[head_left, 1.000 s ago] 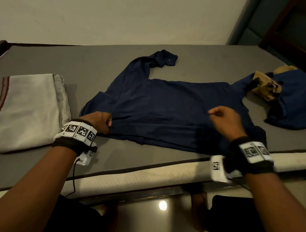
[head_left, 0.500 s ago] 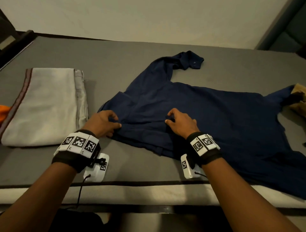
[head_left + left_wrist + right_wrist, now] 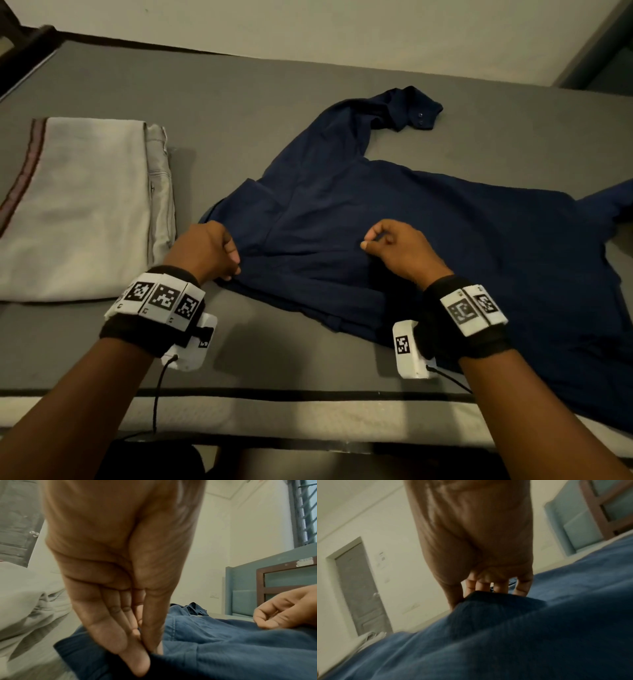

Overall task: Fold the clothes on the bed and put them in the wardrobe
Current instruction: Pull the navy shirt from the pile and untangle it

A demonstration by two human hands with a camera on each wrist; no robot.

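Lying spread across the grey bed [image 3: 239, 99], the long-sleeved navy blue cotton shirt [image 3: 428, 246] is being pinched at its near-left edge by my left hand [image 3: 205, 250], while my right hand [image 3: 397, 250] is nipping fabric at its middle. A folded pale grey cloth pile [image 3: 78, 205] is lying well left.

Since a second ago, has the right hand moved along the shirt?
Yes. The right hand moved left across the dark blue long-sleeved shirt, toward its folded left edge.
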